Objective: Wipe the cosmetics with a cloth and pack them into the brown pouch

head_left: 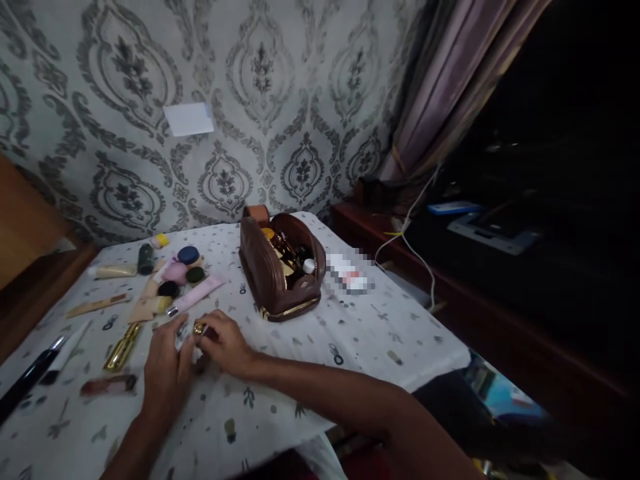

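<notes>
My left hand is at the front left of the cloth-covered table, its fingers curled around a small clear item that is mostly hidden. Close against it, my right hand pinches a small shiny gold cap between thumb and fingertips. Behind the right hand stands a brown leather makeup bag, unzipped and filled with bottles and other cosmetics. A pink tube lies just beyond my left hand. To its left are a gold tube and a reddish lip gloss tube.
Several jars, including a blue-lidded one, and tubes cluster at the back left. A black pen-like item lies at the left edge. Right of the bag is a blurred-out white pack. A white cable hangs beyond the table's right edge.
</notes>
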Demonstrator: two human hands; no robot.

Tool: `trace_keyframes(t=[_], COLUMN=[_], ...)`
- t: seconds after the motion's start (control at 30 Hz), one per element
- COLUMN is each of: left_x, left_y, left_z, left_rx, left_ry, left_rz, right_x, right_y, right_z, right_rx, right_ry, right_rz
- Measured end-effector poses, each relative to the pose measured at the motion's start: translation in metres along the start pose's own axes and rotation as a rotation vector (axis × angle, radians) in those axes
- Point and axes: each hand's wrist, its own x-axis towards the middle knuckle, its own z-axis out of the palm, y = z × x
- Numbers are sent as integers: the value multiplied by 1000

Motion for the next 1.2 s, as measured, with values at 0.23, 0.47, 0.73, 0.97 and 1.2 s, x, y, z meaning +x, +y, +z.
trace_keyframes(t=[0.23, 0.47, 0.73, 0.97, 1.2], left_x=[-5, -8, -12, -15, -15], left_y=[-5, -11, -20, -35, -44], left_z=[8, 9, 13, 14, 7], left_rx=[112, 170, 217, 294, 395], left_ry=[-79, -137, -162, -179, -289], left_rz=[124, 140, 46, -12, 14], right_x=[1, 0, 1, 2, 3], right_y=[1, 4, 5, 8, 5], right_z=[-1, 3, -1, 0, -3], right_rx=[-52, 181, 177, 140, 118], right_ry=[63, 123, 170, 200, 205], right_rz=[66, 131, 133, 182, 204])
